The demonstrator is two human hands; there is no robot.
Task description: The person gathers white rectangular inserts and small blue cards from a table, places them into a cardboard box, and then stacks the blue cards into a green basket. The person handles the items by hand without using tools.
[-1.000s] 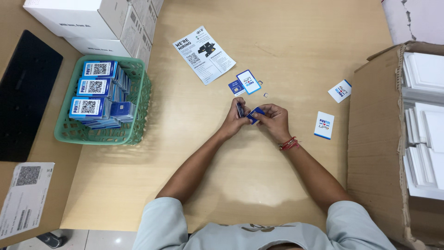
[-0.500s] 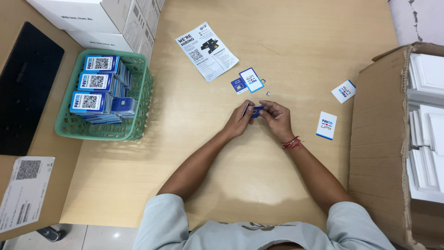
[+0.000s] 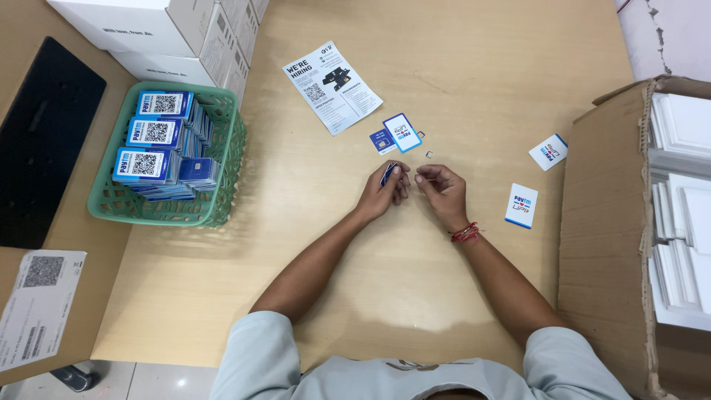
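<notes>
While the left hand [image 3: 385, 191] is closed on a blue card [image 3: 387, 175], something thin is pinched by the right hand [image 3: 442, 191], too small to tell, cards [image 3: 402, 133] just beyond

A basket [image 3: 222, 178] of card packs [image 3: 152, 133] is sitting at the bench's [image 3: 474, 59] left, boxes [image 3: 155, 30] behind it. A leaflet [image 3: 331, 87] is lying mid-bench, two small cards [image 3: 401, 132] just right of it, a carton [image 3: 637, 222] far right.

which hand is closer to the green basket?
Left. The left hand is right of the green basket, with bare table between them; the right hand sits farther right, beyond the left one.
</notes>
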